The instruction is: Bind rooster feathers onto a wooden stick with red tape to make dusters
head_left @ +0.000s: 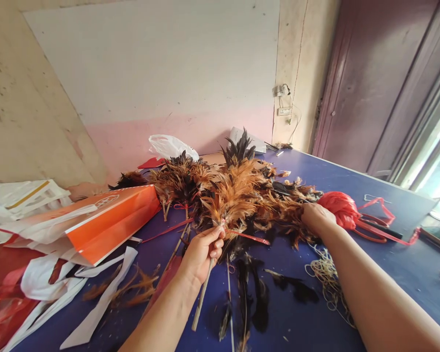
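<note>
My left hand [207, 244] is closed round the thin stick of a feather duster [229, 195]. Brown feathers fan out above the grip, with black ones at the tip, and the bare stick end [202, 296] pokes out below the fist. A red plastic strip [251, 237] trails to the right from the binding beside my thumb. My right hand [317, 217] is at the right end of a heap of loose brown and black feathers [282, 203]; its fingertips are hidden. Close beside that hand lies a ball of red plastic ribbon [339, 209].
More feather bundles [183, 178] lie behind on the blue table [300, 168]. An orange paper bag [113, 222] and white strips [102, 298] occupy the left. Scissors [379, 227] and tangled rubber bands [328, 278] are at right. Black feathers [258, 293] lie in front.
</note>
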Tool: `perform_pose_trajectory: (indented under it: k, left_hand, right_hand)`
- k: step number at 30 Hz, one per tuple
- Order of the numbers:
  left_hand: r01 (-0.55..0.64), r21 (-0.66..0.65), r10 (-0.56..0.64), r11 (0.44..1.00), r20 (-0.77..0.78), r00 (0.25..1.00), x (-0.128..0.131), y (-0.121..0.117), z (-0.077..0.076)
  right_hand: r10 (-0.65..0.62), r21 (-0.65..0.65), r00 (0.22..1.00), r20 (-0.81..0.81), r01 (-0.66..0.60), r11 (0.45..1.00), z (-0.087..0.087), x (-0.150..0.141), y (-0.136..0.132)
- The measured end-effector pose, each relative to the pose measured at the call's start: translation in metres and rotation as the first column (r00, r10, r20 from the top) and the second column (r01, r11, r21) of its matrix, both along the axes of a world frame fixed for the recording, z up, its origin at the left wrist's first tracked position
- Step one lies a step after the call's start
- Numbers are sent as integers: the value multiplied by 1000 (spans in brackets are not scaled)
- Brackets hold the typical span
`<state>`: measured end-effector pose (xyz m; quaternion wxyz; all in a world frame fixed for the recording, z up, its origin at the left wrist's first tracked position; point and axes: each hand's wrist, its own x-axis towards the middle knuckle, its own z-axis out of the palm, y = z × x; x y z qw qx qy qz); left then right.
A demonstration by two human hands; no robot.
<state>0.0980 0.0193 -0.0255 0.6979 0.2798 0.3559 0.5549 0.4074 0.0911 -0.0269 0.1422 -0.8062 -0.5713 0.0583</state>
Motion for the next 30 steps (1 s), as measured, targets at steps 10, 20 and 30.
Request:
perform_pose_trajectory:
  k: [10, 20, 30]
  left_hand:
    - [7, -17, -7, 1000, -13, 1000, 1, 0, 2]
    - [-9, 5, 9, 1000, -8, 1000, -1, 1, 0]
    - [-15, 24, 16, 1000, -45, 999, 1, -1, 2]
  right_hand:
    - [446, 401, 305, -841, -202, 894, 22, -60, -9]
    - [342, 324, 552, -760, -134, 936, 23, -51, -10]
    - [697, 165, 714, -66, -681, 713, 26, -96, -35]
